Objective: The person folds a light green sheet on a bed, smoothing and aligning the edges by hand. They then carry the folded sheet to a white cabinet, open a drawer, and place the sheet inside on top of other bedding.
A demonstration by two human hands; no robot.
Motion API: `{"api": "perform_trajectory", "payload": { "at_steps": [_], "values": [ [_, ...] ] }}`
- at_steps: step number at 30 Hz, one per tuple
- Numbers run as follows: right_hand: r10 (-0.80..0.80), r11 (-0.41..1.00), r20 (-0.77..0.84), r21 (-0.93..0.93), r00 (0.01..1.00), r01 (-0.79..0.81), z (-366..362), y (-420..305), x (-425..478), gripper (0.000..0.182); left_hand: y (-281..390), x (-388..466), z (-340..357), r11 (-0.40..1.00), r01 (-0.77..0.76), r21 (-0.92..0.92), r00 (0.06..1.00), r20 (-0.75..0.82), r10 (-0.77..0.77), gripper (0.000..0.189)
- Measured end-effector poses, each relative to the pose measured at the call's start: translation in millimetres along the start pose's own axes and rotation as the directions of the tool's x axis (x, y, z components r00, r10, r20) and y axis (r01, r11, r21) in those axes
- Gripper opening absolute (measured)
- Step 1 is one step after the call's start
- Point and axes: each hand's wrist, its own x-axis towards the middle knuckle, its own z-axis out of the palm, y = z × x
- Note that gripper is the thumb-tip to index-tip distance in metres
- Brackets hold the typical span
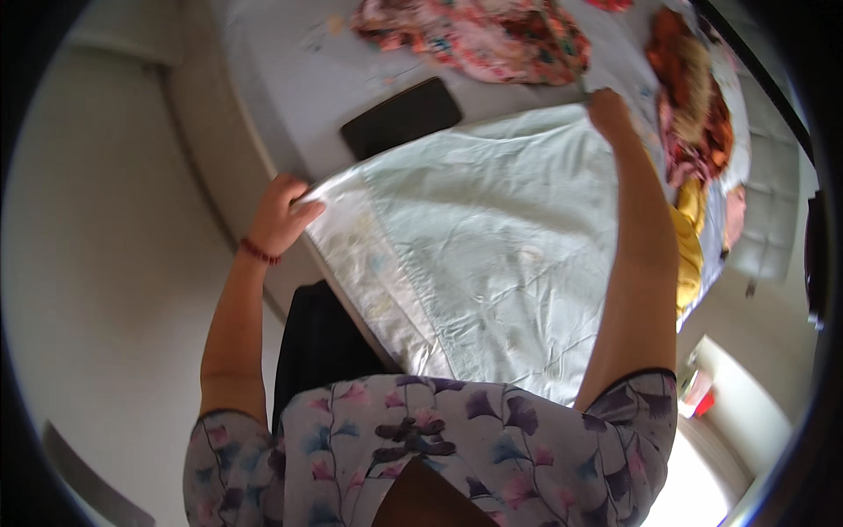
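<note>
A pale green cloth (500, 217) with a white patterned border is stretched out over the edge of a bed (276, 85). My left hand (280, 214), with a red bead bracelet at its wrist, pinches the cloth's left corner between thumb and fingers. At the far right corner, my right hand (607, 113) is closed on the same cloth, its fingertips partly hidden. Just beyond the cloth's upper edge lies a black smartphone (402, 115), flat on the grey bed sheet. Wrinkles run across the cloth's lower part.
A crumpled floral garment (481, 39) lies farther up the bed. Orange and brown clothing (691, 105) and a yellow cloth (688, 244) are heaped at the right. Beyond them stands a grey padded headboard (767, 197). Pale floor (99, 263) extends at the left.
</note>
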Motion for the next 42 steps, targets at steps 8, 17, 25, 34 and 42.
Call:
{"api": "perform_trajectory", "payload": {
  "at_steps": [8, 17, 25, 34, 42],
  "values": [
    [0.149, 0.950, -0.067, 0.285, 0.987, -0.125, -11.2, 15.7, -2.0, 0.017, -11.6, 6.8, -19.0, 0.924, 0.210, -0.319, 0.961, 0.243, -0.135, 0.030],
    [0.118, 0.947, -0.110, 0.311, 0.987, -0.078, -5.6, 18.7, 2.5, 0.015, -9.5, -2.2, -29.9, 0.767, 0.362, -0.529, 0.924, 0.312, -0.221, 0.020],
    [-0.063, 0.971, -0.140, 0.222, 0.988, 0.093, 10.8, 43.5, 7.0, 0.013, 1.5, -5.9, -32.4, 0.776, 0.301, -0.555, 0.953, 0.202, -0.225, 0.020],
    [0.263, 0.965, 0.035, -0.032, 0.964, -0.262, -7.4, 26.8, 6.2, 0.020, 2.4, -13.6, -24.0, 0.784, 0.224, -0.578, 0.974, 0.096, -0.208, 0.019],
    [0.770, 0.552, -0.189, 0.677, 0.610, -0.487, 4.8, -36.8, -23.5, 0.049, -7.9, -5.2, 4.4, 0.834, 0.235, -0.499, 0.955, -0.040, -0.293, 0.013]
  ]
}}
